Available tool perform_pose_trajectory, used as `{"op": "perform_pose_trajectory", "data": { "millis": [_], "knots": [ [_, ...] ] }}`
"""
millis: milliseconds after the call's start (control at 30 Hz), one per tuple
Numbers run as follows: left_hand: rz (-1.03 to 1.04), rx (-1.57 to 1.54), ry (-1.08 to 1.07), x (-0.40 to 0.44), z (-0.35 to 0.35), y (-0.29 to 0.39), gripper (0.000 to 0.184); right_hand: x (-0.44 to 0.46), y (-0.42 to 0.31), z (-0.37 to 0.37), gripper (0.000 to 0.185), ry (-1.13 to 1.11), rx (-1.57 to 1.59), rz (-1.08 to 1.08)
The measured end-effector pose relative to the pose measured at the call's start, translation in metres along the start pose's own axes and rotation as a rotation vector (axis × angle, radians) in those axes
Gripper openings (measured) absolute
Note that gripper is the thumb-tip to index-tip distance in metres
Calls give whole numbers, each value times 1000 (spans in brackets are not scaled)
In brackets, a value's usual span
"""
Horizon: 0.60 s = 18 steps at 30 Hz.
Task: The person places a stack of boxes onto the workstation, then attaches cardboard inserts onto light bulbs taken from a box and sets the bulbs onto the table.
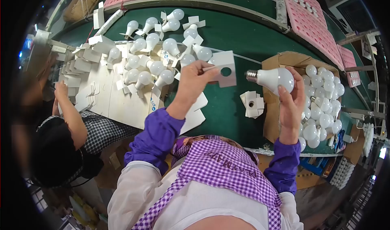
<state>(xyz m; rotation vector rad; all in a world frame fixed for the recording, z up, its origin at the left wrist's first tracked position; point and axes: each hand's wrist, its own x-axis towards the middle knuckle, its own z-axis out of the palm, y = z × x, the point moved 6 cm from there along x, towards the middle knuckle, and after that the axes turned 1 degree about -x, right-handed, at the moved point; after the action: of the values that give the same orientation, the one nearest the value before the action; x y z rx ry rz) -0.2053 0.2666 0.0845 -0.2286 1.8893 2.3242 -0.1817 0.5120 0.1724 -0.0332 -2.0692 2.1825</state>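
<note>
Between the fingers of my left hand (194, 82) is a folded white card insert (224, 61) with a round hole. My right hand (291, 102) grips a light bulb (273, 79) by its white dome, and the bulb's metal screw base points left at the card. A small gap separates base and hole. Below them on the green table lies a little stack of white card inserts (252, 105) with holes. Flat white cards (195, 114) lie under my left forearm. Close to my right hand stands a cardboard box (271, 120) filled with several bulbs (321, 108).
Several bulbs with white cards on them (156, 67) cover a pale board (118, 110) and the green table (239, 35) at left. A co-worker's hand (61, 90) is by white cartons (83, 61) at far left. Pink perforated trays (304, 23) sit beyond a rail.
</note>
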Motion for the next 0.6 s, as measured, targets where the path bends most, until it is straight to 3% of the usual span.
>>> {"op": "perform_pose_trajectory", "data": {
  "millis": [233, 433, 600],
  "knots": [
    [-41, -200, -171, -17, 42, -3, 18, -15, 23, 10, 48, -23, -63, -6],
    [-312, -610, -192, -22, 36, -18, 23, -21, 32, 8, 49, -17, -83, 44],
    [-319, -547, -170, -28, 40, -37, 21, -21, 37, 17, 53, -91, -136, 108]
  ]
}}
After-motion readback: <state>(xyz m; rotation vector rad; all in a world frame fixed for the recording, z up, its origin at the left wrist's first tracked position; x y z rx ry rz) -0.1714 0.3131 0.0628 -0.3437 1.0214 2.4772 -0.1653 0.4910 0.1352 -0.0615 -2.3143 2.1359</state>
